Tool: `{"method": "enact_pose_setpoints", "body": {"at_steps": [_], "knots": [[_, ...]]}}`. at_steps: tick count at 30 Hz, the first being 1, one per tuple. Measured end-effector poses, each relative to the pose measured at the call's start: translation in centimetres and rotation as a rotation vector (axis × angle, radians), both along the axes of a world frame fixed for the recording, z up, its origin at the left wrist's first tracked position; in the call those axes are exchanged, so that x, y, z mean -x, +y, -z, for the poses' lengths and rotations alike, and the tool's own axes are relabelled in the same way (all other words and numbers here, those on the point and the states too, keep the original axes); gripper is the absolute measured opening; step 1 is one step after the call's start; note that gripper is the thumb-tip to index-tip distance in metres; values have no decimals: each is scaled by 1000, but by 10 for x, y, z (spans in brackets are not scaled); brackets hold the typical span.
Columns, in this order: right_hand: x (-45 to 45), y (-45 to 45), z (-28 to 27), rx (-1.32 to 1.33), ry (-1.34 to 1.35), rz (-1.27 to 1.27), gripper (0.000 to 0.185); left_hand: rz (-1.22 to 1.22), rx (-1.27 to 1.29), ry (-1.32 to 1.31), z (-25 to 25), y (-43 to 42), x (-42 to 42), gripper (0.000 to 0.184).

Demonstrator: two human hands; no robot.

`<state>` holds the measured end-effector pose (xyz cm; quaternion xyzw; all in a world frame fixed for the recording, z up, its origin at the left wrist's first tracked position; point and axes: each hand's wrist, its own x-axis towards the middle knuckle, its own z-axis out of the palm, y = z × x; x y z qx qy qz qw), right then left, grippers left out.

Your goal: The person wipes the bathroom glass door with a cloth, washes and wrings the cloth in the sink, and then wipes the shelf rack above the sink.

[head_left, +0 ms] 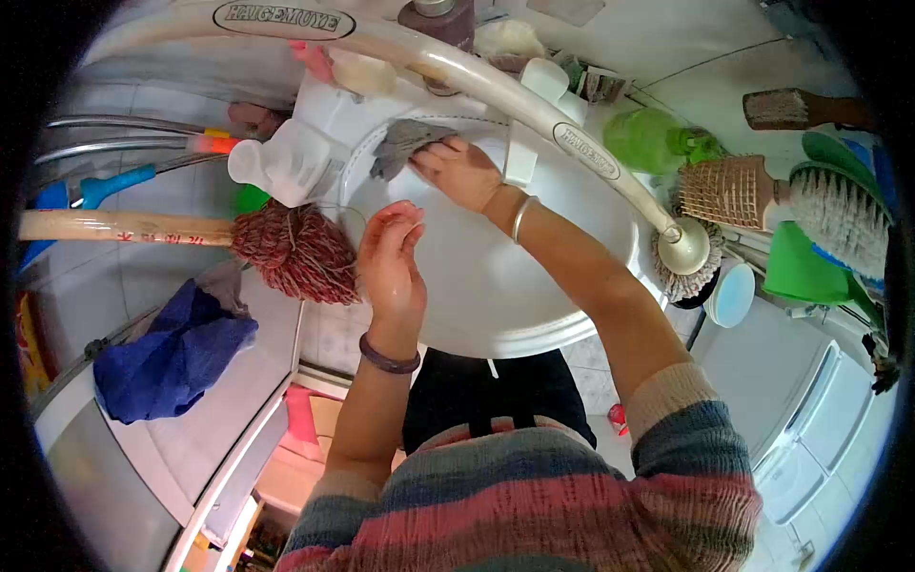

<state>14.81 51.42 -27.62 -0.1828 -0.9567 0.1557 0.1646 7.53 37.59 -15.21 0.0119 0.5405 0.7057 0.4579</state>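
Observation:
A white washbasin (505,267) is in front of me. My right hand (459,173) reaches to its far side, its fingers pressed on a crumpled grey cloth (402,145); part of the cloth is hidden under the fingertips. Over the basin's left side, my left hand (391,272) is raised with the palm up and the fingers loosely curved apart. Nothing shows in it. Just left of this hand is the red-brown string head of a mop (291,250), with a wooden handle running off to the left.
A curved cream pipe (448,62) arches across the view above the basin. A white plastic container (291,162) stands at the basin's left rim. A blue cloth (181,353) hangs at lower left. Right are a green bottle (648,141), several brushes and a white appliance (762,372).

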Motion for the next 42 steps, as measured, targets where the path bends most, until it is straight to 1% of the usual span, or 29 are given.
{"method": "enact_pose_setpoints", "body": {"at_steps": [2,4,6,7,8,10,11,12,14,17,18,19,20,22,23,25,26,27,28,29,30,32,34,35,37,38,41,42], "knots": [[-38,3,-11,-405,-272,133,17,18,10,-42,-6,2,-5,11],[-77,-7,-40,91,-430,350,18,45,-16,-39,-9,5,-6,11],[-135,-19,-20,-219,-532,347,20,66,-30,-11,-8,5,-3,12],[-150,-37,-17,-128,-613,386,20,52,-24,-22,-10,6,-1,12],[-161,-58,-14,-40,-689,426,21,103,-30,27,-5,2,3,17],[-160,-98,35,232,-705,217,22,92,-43,7,-4,1,6,17],[-131,-110,0,621,-466,116,23,84,-53,-4,-3,0,5,17],[-98,-120,-22,835,-319,142,26,74,-65,-11,-2,0,4,16],[-47,-145,-16,1064,89,192,29,70,-55,-22,-2,-4,2,15],[-63,-139,-28,1032,43,100,32,67,-51,-54,-2,-4,0,14],[-92,-129,-19,963,-188,68,33,72,-42,-56,-2,-3,1,14],[-116,-115,-32,806,-586,146,34,73,-34,-56,-2,-2,2,14],[-152,-103,-8,630,-700,260,31,72,-21,-55,-3,-3,3,14],[-166,-57,-53,120,-828,418,22,57,-27,-50,-2,-4,6,14],[-171,-39,-33,-32,-560,471,21,54,-24,-56,0,-6,8,14],[-132,-11,-2,-17,-583,427,21,47,7,-66,-1,-6,9,13],[-87,-9,-37,474,-472,622,22,52,4,-63,0,-8,8,13],[-71,-8,16,181,-176,367,19,55,5,-57,1,-11,8,13],[-44,-7,33,-345,-4,114,15,55,-1,-45,3,-11,9,13],[-6,-8,-18,208,-253,201,19,51,-19,-44,-4,-11,7,11],[7,-9,-27,-185,-93,-36,18,34,-5,-56,-3,-13,5,11],[15,-6,-33,-208,-130,-41,22,17,13,-85,-2,-16,5,11],[-20,-5,-28,-224,44,163,26,28,5,-99,-1,-19,3,10],[-46,-8,-4,-82,54,384,26,28,-9,-106,-1,-18,4,9],[-103,-16,-10,-82,-77,544,24,19,-1,-114,-4,-19,5,8],[-117,-19,-34,-230,-212,489,22,12,2,-117,-5,-18,5,8],[-103,-16,-5,-64,-60,557,20,13,-9,-109,3,-22,8,10],[-69,-21,-23,500,195,734,19,26,-14,-99,6,-23,9,11]]}}
